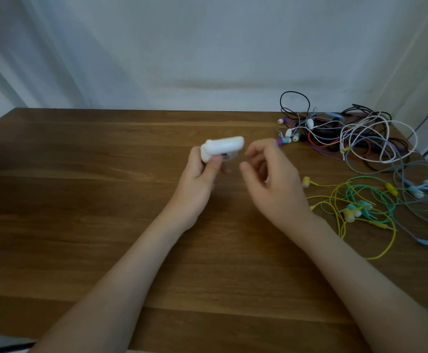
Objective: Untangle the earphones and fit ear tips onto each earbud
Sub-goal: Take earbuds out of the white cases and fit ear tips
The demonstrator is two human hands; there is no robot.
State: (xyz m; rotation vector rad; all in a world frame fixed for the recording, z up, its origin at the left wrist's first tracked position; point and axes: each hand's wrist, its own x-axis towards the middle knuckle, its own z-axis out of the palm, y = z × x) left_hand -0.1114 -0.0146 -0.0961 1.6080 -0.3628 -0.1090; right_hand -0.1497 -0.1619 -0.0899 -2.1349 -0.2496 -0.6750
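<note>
L hand (197, 174) grips white case (220, 147) (blurred); R hand (266, 179) loosely curled.

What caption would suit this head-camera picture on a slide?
Left hand holds a small white container above the wooden table; right hand hovers beside it, tangled earphones lie at right.

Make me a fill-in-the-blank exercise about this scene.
The left hand grips a case coloured ___.
The big tangle of earphones lies on the table's far ___ side.
The loose earphones nearest the right hand are yellow and ___.
Missing: white; right; green.
</note>
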